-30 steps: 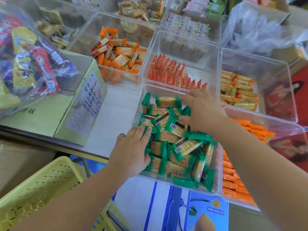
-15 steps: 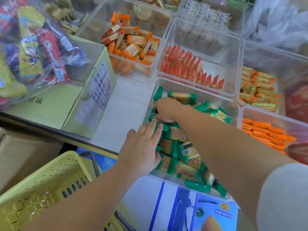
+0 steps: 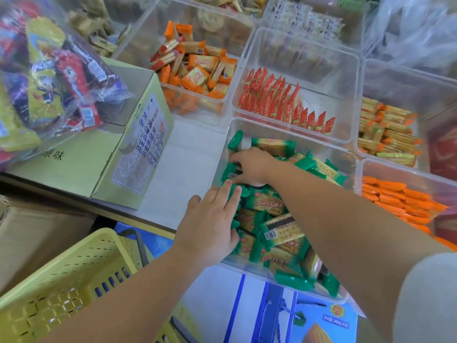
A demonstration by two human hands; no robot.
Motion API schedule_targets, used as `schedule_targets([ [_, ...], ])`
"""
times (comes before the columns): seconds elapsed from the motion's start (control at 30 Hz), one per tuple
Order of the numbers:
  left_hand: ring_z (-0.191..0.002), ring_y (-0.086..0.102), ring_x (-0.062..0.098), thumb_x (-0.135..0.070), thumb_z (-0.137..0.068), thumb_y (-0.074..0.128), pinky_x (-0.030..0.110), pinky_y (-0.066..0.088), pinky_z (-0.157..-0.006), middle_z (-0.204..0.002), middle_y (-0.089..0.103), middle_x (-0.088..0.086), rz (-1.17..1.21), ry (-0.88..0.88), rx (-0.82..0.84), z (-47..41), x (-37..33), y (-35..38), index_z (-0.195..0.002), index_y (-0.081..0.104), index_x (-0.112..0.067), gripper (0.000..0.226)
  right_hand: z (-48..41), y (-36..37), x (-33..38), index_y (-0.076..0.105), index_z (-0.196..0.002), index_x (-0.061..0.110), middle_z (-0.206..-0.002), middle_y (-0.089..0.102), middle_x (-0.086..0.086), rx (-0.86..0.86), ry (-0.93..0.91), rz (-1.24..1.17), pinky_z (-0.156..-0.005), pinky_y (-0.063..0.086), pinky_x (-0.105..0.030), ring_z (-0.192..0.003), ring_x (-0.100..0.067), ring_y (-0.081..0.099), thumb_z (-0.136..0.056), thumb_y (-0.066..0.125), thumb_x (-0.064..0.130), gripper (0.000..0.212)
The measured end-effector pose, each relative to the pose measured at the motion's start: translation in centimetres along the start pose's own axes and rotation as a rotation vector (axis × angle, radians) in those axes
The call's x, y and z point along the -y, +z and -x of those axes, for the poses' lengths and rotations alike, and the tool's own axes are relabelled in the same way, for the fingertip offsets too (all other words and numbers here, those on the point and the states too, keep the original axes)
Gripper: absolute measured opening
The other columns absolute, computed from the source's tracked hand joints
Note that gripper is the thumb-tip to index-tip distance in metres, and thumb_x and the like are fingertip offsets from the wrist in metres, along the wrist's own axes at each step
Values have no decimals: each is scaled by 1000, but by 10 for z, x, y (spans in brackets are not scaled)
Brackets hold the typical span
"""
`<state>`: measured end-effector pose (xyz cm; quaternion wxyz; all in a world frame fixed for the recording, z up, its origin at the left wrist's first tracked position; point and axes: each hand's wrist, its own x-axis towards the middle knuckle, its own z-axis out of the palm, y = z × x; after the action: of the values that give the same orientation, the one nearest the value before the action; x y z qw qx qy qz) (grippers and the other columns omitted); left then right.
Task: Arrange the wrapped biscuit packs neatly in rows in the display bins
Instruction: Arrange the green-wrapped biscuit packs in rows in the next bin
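A clear bin (image 3: 223,147) at the table's front edge holds several green-wrapped biscuit packs (image 3: 279,231) lying in a loose jumble. My left hand (image 3: 210,226) rests at the bin's near-left wall, its straight fingers laid on the packs there. My right hand (image 3: 254,167) reaches across to the bin's far-left corner and pinches one green pack (image 3: 231,175) with a barcode showing. My right forearm hides part of the pile.
Other clear bins hold upright red packs (image 3: 279,100), loose orange packs (image 3: 197,73), yellow-orange packs (image 3: 385,134) and flat orange packs (image 3: 400,199). A green carton (image 3: 99,154) with a snack bag (image 3: 49,78) stands left. A yellow basket (image 3: 61,280) sits below.
My right hand has moved from the bin's far middle across to its far-left corner and closed on a green pack. My left hand has stayed at the near-left wall.
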<state>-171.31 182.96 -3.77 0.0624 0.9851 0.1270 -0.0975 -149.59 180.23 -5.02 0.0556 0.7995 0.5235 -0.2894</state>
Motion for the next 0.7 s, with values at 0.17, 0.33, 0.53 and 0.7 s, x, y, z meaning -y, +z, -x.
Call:
schedule_targets([
  [0.17,-135,35,26,-52,-84,49,49,44,-93,-160,29,9,-13,-1,14,-1,0,2,-156,27,-17,83,32,-19,-9,53,-113,25,-102,66,-5,-158,17,-268,-67,52,-37,-78,-20,60,-90,70,26,29],
  [0.33,-138,29,25,-55,-85,45,50,40,-98,-163,22,9,-34,-6,34,-1,0,3,-157,23,-17,85,84,-38,-9,57,-125,24,-99,70,-4,-449,53,-397,-67,58,-44,-76,-23,65,-92,65,17,35],
  [0.53,-141,24,25,-58,-86,41,51,39,-101,-165,18,8,-51,-14,45,-1,0,2,-159,18,-19,86,143,-52,-24,61,-102,28,-81,63,8,-737,281,-557,-50,50,-29,-62,-6,57,-87,54,27,16],
  [0.7,-141,23,24,-58,-86,41,51,38,-101,-165,16,7,-43,-19,48,-1,0,2,-159,16,-20,86,145,-43,-30,62,-128,29,-123,62,-5,-196,466,68,-96,50,-49,-114,-29,55,-91,53,43,40],
])
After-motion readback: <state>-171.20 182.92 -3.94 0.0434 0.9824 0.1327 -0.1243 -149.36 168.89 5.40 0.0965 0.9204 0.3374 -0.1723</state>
